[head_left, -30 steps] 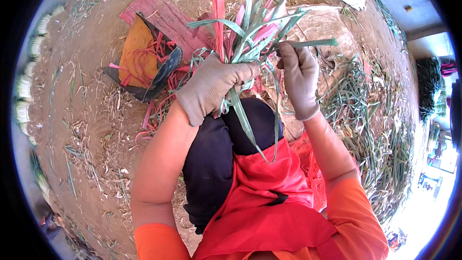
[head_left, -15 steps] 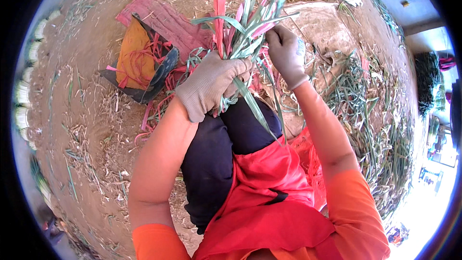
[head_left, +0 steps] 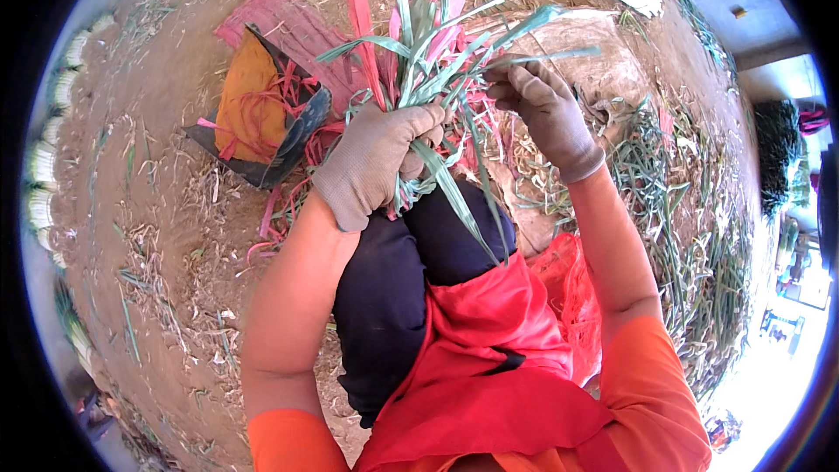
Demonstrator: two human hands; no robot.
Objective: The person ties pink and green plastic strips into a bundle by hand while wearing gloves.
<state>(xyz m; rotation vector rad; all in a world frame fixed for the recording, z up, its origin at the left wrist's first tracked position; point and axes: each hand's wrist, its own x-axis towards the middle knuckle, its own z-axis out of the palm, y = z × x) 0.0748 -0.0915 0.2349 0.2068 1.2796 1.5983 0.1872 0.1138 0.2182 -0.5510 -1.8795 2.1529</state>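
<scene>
Above my knees, my left hand (head_left: 380, 153), in a grey-beige knitted glove, is closed round a bundle of green leaves and pink strips (head_left: 428, 61). Its upper ends fan out beyond the fist, and some leaves hang down over my lap. My right hand (head_left: 542, 105), gloved the same way, is beside the bundle on its right. Thumb and fingers pinch a green leaf (head_left: 542, 24) that stretches out from the bundle. Part of the leaf is hidden by the fingers.
To the left lies a dark, cut-open container (head_left: 306, 127) with an orange inside and pink strips. Behind it is a flat pink woven sack (head_left: 280, 17). A heap of green leaves (head_left: 690, 236) covers the ground at right. White-stemmed bundles (head_left: 42, 162) line the far left wall.
My right hand has moved right and slightly down, turning and drawing leaves outward from the bundle. The bundle's top fans wider; my left hand keeps its grip.
</scene>
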